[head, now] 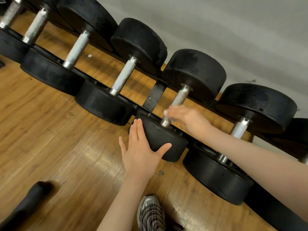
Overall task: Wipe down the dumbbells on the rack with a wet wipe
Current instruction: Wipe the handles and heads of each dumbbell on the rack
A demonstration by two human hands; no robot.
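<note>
Wood floor (50,130), low rack (155,95) along a grey wall. The left hand (141,152) is bracing a dumbbell (166,130), fingers flat. The right hand (185,116), blurred, is apparently gripping a wet wipe (166,112) round its handle. Risk: the dumbbell rolling off, unbraced.

One head-worn wide-angle view, tilted, looking steeply down and forward from close above the dumbbell rack (126,99); wooden floor (50,130) below, grey wall (233,30) at top right.
</note>
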